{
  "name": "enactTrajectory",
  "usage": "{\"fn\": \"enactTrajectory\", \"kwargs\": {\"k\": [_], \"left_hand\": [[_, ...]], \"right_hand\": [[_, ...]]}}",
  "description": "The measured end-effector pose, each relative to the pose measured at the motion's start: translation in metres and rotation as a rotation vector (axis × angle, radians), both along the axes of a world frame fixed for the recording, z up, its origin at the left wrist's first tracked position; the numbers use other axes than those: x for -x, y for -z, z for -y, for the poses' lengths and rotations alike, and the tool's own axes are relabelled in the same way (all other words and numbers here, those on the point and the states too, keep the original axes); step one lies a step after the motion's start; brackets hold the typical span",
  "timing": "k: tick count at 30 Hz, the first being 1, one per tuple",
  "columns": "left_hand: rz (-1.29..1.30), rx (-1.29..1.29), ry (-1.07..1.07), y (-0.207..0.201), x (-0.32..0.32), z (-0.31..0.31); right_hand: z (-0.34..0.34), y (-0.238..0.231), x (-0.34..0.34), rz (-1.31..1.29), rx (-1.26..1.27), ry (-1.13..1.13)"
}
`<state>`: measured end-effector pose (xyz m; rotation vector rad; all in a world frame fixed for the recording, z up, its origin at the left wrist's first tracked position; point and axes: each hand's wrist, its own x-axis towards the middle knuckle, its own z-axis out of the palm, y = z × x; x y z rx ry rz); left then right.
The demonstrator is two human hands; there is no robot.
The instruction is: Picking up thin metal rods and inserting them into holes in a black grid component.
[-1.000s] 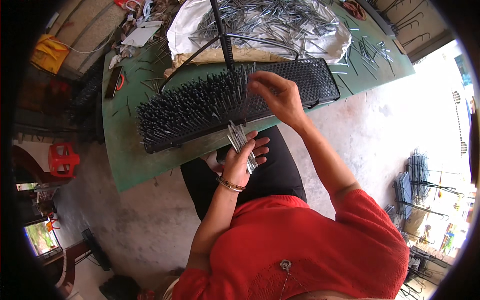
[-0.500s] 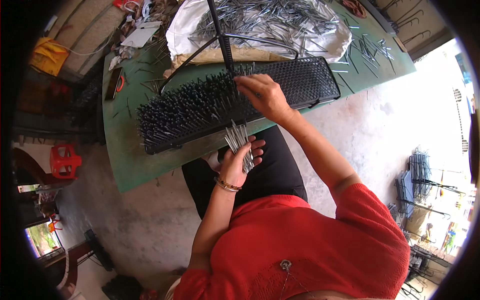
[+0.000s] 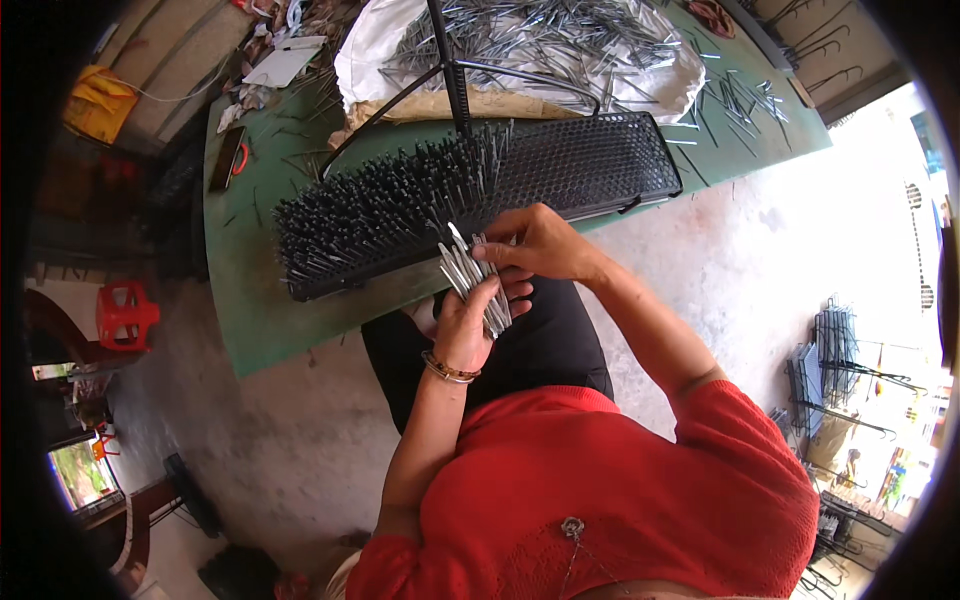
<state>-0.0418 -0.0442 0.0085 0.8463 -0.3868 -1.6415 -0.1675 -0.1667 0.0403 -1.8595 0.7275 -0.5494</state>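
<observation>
Pressed under the thumb, a bundle of silvery rods (image 3: 463, 268) is lying in the left hand (image 3: 468, 318), its fingers curling loosely beneath and its upper ends pointing toward eleven o'clock. Taking that hand as the clock's centre, the right hand (image 3: 540, 245) is sitting at one o'clock, thumb and bent fingers meeting the rod ends; I cannot tell whether it is gripping one. A bracelet (image 3: 452, 373) is circling the left wrist.

Beyond, at twelve, a black mesh rack (image 3: 590, 165) is resting on the green table (image 3: 260, 335). Rods are crowding its half toward ten o'clock, while its half toward one is showing bare mesh. Further out at twelve, a white sack (image 3: 360, 60) is holding loose rods; at ten, red-handled scissors (image 3: 241, 158) are lying. At nine, a red stool (image 3: 127, 316) is standing on the floor.

The bundle is fanning unevenly, so a slackening thumb or a snagged tug could be spilling rods into the lap. A forearm brushing the standing rods could be tilting them. No brand, label or writing is showing legibly on the rods, rack or sack.
</observation>
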Motion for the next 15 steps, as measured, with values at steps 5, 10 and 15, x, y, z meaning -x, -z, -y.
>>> {"fn": "enactTrajectory", "kwargs": {"k": [5, 10, 15], "left_hand": [[-0.069, -0.031, -0.016, 0.006, 0.007, 0.002], [-0.053, -0.065, -0.026, 0.014, 0.004, -0.001], [-0.064, -0.139, -0.087, 0.027, 0.001, -0.004]], "right_hand": [[0.001, 0.004, 0.005, 0.007, -0.310, 0.053], [0.010, 0.005, 0.005, 0.116, -0.391, 0.126], [0.020, -0.016, -0.011, 0.241, -0.032, 0.318]]}}
